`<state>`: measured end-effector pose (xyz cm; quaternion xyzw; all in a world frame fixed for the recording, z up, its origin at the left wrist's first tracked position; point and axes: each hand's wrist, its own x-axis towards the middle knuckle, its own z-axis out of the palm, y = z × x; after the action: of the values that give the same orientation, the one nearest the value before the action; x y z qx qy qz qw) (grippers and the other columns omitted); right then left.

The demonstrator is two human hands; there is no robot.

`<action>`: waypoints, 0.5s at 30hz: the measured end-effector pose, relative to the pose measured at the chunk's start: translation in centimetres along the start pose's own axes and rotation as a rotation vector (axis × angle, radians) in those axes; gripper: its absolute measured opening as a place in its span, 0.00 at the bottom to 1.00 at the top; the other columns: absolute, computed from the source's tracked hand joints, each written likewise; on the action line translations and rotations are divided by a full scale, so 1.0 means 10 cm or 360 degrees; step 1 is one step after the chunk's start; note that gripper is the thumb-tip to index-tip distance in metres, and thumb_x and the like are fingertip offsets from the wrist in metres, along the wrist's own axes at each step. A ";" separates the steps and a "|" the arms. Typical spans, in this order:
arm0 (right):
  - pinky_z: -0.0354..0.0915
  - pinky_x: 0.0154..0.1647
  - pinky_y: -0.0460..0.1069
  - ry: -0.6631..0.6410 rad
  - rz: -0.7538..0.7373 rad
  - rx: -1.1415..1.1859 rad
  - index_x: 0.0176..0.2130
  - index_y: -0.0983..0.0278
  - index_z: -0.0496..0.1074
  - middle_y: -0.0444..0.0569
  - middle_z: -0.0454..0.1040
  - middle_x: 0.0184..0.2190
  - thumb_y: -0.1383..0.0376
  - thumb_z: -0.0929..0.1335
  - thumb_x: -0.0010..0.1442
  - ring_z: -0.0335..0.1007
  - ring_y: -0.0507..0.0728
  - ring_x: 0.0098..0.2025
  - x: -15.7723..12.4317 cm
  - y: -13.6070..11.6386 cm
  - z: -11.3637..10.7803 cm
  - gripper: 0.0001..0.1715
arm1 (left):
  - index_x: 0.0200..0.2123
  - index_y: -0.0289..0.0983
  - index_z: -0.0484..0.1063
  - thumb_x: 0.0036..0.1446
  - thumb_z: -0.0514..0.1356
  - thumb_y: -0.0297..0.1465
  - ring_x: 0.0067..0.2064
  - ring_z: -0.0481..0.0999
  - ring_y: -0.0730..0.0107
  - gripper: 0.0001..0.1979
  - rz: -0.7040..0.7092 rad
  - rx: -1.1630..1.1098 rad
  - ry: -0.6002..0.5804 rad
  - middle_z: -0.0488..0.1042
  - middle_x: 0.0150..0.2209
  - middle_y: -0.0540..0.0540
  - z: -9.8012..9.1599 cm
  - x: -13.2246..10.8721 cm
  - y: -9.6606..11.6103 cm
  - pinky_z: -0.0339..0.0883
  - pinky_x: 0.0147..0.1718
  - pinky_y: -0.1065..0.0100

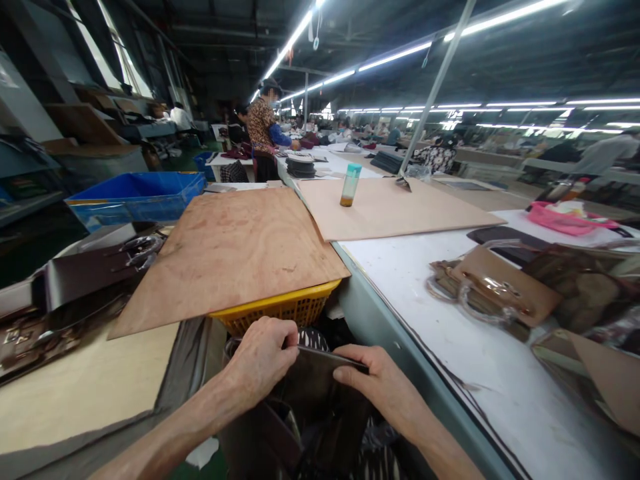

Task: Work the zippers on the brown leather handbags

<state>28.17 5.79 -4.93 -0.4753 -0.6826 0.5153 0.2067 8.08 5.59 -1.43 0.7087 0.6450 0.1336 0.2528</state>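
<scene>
A dark brown leather-like piece (317,375) hangs between my two hands, low in the middle of the head view. My left hand (267,353) pinches its upper edge near the left end, fingers curled. On the right, my right hand (367,373) grips the same edge between thumb and fingers. Below the hands, more dark brown material lies over my lap; its shape is hard to make out. Just beyond is a yellow plastic basket (280,308), with a plywood board (240,243) lying across its top.
Brown bag parts (505,287) lie on the white table (400,293) at right. A capped bottle (351,185) stands on tan board (395,207). Dark bag pieces (85,280) and a blue bin (140,197) are at left. A person (265,130) stands farther back.
</scene>
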 end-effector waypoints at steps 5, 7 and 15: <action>0.53 0.24 0.44 0.0076 0.0075 -0.0040 0.28 0.63 0.75 0.41 0.68 0.22 0.63 0.63 0.53 0.60 0.51 0.26 0.01 -0.03 0.05 0.12 | 0.18 0.35 0.67 0.41 0.52 0.24 0.27 0.64 0.72 0.05 -0.0015 0.0014 0.0030 0.65 0.19 0.52 0.01 -0.03 0.00 0.51 0.27 0.73; 0.51 0.23 0.44 0.0079 0.0118 -0.0036 0.27 0.63 0.74 0.41 0.66 0.20 0.63 0.63 0.53 0.58 0.51 0.25 0.01 -0.02 0.07 0.11 | 0.18 0.35 0.67 0.41 0.53 0.25 0.27 0.64 0.72 0.05 -0.0013 0.0013 0.0051 0.65 0.20 0.52 0.03 -0.03 -0.01 0.51 0.27 0.72; 0.50 0.23 0.44 0.0099 0.0126 0.0003 0.26 0.65 0.74 0.42 0.65 0.20 0.64 0.64 0.51 0.57 0.50 0.24 0.03 0.03 0.07 0.10 | 0.19 0.36 0.67 0.41 0.52 0.25 0.27 0.64 0.72 0.05 0.0012 -0.0015 0.0048 0.66 0.20 0.52 0.10 -0.04 -0.06 0.51 0.27 0.72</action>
<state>27.58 5.68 -5.52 -0.5175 -0.6561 0.5085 0.2078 7.98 5.01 -2.53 0.7079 0.6453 0.1482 0.2459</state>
